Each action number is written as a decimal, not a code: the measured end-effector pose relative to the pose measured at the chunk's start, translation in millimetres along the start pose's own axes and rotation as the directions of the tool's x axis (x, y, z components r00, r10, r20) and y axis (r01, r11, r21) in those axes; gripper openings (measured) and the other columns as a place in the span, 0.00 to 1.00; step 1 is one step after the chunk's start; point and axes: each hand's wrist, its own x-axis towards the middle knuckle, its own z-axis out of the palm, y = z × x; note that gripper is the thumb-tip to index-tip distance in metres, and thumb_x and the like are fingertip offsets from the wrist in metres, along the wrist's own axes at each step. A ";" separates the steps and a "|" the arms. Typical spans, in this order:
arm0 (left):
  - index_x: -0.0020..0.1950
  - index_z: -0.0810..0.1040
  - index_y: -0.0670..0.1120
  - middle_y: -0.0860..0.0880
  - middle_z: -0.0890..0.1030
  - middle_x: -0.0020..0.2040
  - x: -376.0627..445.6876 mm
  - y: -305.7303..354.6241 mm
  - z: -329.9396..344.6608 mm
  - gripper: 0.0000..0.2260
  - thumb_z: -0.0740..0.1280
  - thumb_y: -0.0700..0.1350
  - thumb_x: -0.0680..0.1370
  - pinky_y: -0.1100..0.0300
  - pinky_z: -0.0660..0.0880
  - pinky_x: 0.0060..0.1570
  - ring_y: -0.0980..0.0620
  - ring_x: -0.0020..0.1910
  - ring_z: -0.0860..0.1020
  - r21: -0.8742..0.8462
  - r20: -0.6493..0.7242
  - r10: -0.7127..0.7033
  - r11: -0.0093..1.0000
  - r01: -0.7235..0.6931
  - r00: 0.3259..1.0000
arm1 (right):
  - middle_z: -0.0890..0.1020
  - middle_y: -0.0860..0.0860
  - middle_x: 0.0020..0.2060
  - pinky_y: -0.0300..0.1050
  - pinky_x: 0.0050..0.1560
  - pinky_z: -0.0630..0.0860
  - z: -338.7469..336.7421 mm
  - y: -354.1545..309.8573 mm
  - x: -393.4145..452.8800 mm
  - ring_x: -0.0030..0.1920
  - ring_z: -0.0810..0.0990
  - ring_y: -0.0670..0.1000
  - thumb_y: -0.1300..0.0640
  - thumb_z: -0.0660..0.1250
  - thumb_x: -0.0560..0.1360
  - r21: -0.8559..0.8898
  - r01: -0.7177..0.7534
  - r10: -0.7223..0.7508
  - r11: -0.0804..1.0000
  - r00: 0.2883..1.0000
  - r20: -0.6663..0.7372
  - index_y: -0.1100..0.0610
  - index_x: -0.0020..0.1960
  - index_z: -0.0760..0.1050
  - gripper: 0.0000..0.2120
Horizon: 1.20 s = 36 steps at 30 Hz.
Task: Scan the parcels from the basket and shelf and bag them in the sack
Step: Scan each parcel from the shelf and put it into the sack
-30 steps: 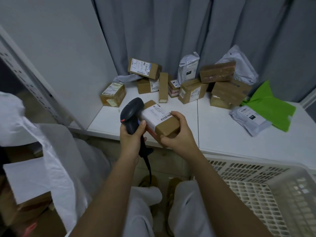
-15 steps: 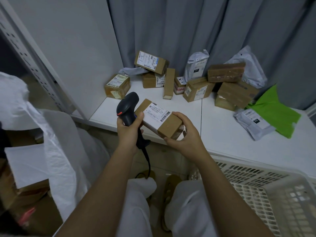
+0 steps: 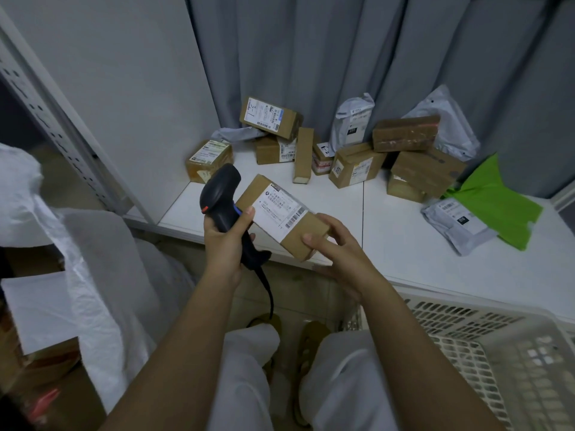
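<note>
Left hand wrapped round the scanner grip, thumb touching the box. Right hand holds the box's near-right end, label up, above the near edge of the shelf. More parcels piled at far side. Sack left, basket near right

A grey pleated curtain hangs behind the scene, beside a plain white wall panel. At the left a white perforated metal upright slants down to the floor. Below, beige floor tiles show, with brown sandals and pale trousers over the person's legs
</note>
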 end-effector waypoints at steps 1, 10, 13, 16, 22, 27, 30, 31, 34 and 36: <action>0.64 0.69 0.52 0.50 0.79 0.55 -0.5 0.9 0.0 0.22 0.72 0.41 0.74 0.57 0.77 0.49 0.49 0.55 0.78 0.020 -0.018 0.008 1.000 -0.008 1.000 | 0.69 0.45 0.67 0.53 0.61 0.77 -1.2 -0.1 -1.5 0.64 0.72 0.51 0.44 0.77 0.66 -0.033 0.011 -0.011 0.999 1.000 0.016 0.41 0.69 0.65 0.35; 0.61 0.70 0.52 0.54 0.78 0.50 -8.1 -2.1 -2.1 0.18 0.71 0.42 0.75 0.56 0.76 0.50 0.55 0.48 0.77 0.411 0.083 0.212 0.883 -0.227 0.974 | 0.56 0.50 0.71 0.18 0.47 0.66 -20.1 5.2 17.4 0.62 0.63 0.42 0.63 0.76 0.68 -0.397 0.204 -0.311 0.895 0.923 -0.226 0.54 0.77 0.51 0.47; 0.58 0.71 0.51 0.49 0.79 0.52 -11.4 -6.1 -3.1 0.16 0.72 0.41 0.74 0.64 0.72 0.46 0.54 0.49 0.78 0.517 0.211 0.240 0.795 -0.317 0.947 | 0.57 0.54 0.71 0.31 0.59 0.67 -27.9 9.9 27.1 0.66 0.66 0.48 0.61 0.77 0.68 -0.485 0.183 -0.355 0.855 0.888 -0.291 0.57 0.76 0.52 0.46; 0.58 0.71 0.49 0.47 0.79 0.54 -11.0 -10.6 -6.2 0.16 0.72 0.41 0.74 0.67 0.71 0.44 0.50 0.51 0.77 0.596 0.297 0.223 0.716 -0.363 0.928 | 0.58 0.55 0.68 0.46 0.65 0.73 -33.2 23.7 35.1 0.65 0.70 0.54 0.61 0.77 0.67 -0.530 0.188 -0.383 0.827 0.878 -0.286 0.58 0.74 0.56 0.43; 0.64 0.69 0.46 0.50 0.76 0.54 -13.0 -12.9 -6.9 0.19 0.70 0.39 0.75 0.70 0.69 0.43 0.55 0.50 0.75 0.645 0.427 0.117 0.656 -0.392 0.897 | 0.62 0.55 0.68 0.49 0.58 0.77 -44.6 32.5 42.9 0.62 0.74 0.56 0.65 0.76 0.66 -0.641 0.163 -0.440 0.750 0.846 -0.301 0.57 0.74 0.60 0.42; 0.61 0.69 0.48 0.52 0.75 0.50 -12.5 -13.8 -8.7 0.17 0.69 0.38 0.76 0.75 0.69 0.39 0.60 0.47 0.75 0.672 0.470 0.039 0.633 -0.386 0.882 | 0.63 0.55 0.70 0.48 0.58 0.75 -45.8 33.1 42.5 0.64 0.72 0.55 0.62 0.77 0.67 -0.677 0.142 -0.447 0.722 0.843 -0.300 0.56 0.74 0.60 0.41; 0.60 0.69 0.47 0.51 0.76 0.50 -11.0 -15.2 -9.5 0.16 0.69 0.38 0.76 0.68 0.70 0.42 0.55 0.48 0.76 0.686 0.463 0.007 0.631 -0.363 0.886 | 0.62 0.53 0.70 0.49 0.59 0.76 -46.0 33.2 43.0 0.65 0.72 0.55 0.62 0.77 0.67 -0.662 0.131 -0.431 0.738 0.846 -0.313 0.55 0.74 0.60 0.41; 0.60 0.68 0.47 0.50 0.76 0.49 -10.3 -15.3 -9.5 0.16 0.69 0.38 0.76 0.66 0.70 0.41 0.54 0.47 0.76 0.699 0.455 -0.006 0.622 -0.353 0.891 | 0.62 0.53 0.70 0.48 0.60 0.76 -46.2 33.3 43.0 0.65 0.72 0.55 0.62 0.77 0.67 -0.661 0.128 -0.429 0.739 0.846 -0.316 0.55 0.74 0.59 0.41; 0.60 0.67 0.48 0.51 0.74 0.48 -8.0 -15.5 -9.5 0.17 0.69 0.38 0.75 0.64 0.69 0.39 0.54 0.45 0.75 0.728 0.440 -0.023 0.595 -0.341 0.898 | 0.62 0.53 0.70 0.47 0.60 0.76 -45.8 33.8 43.2 0.66 0.72 0.54 0.60 0.77 0.67 -0.661 0.127 -0.428 0.739 0.846 -0.316 0.54 0.74 0.59 0.41; 0.60 0.66 0.48 0.51 0.74 0.48 -8.1 -14.9 -10.2 0.17 0.68 0.38 0.75 0.64 0.70 0.40 0.53 0.45 0.75 0.734 0.429 -0.020 0.590 -0.336 0.903 | 0.62 0.52 0.70 0.46 0.59 0.76 -46.0 34.4 43.1 0.66 0.72 0.54 0.60 0.77 0.67 -0.660 0.129 -0.425 0.740 0.850 -0.311 0.54 0.74 0.59 0.41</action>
